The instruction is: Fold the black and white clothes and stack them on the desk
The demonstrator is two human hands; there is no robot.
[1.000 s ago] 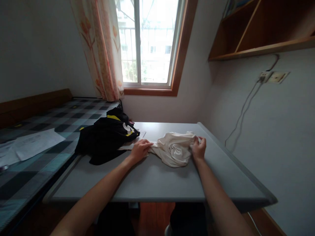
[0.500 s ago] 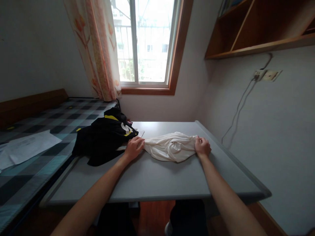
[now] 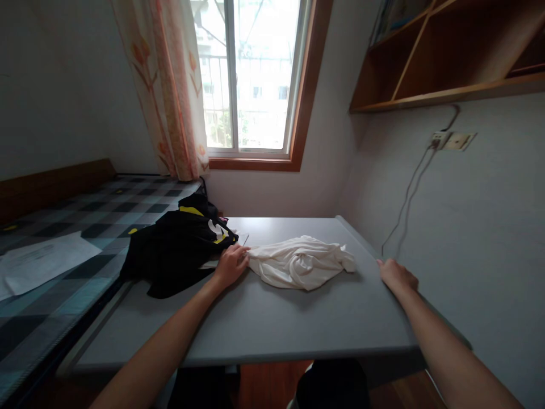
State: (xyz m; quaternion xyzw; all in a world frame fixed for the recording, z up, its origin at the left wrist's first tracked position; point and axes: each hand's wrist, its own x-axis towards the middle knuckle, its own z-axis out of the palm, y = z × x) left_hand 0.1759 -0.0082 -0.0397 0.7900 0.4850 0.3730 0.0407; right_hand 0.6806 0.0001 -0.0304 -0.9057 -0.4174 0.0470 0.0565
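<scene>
A crumpled white garment (image 3: 300, 262) lies bunched across the middle of the grey table (image 3: 306, 326). Its left end is pinched by my left hand (image 3: 232, 264), which rests on the tabletop. My right hand (image 3: 399, 276) is apart from the garment, over the table's right edge, with its fingers curled together and nothing visible in them. The garment's right end lies loose. Just left of my left hand is a heap of black clothing (image 3: 170, 250) with yellow and white parts, near or touching that hand.
On the left stands a bed with a checked cover (image 3: 80, 213) and white paper sheets (image 3: 51, 261). A curtain (image 3: 170, 91) hangs beside the window. At right, a wooden shelf (image 3: 426, 94) is above a socket with a dangling cable (image 3: 402, 213).
My right hand has let go of the garment's right end and moved right to the table edge. My left hand keeps its hold. The view has tilted slightly upward.
</scene>
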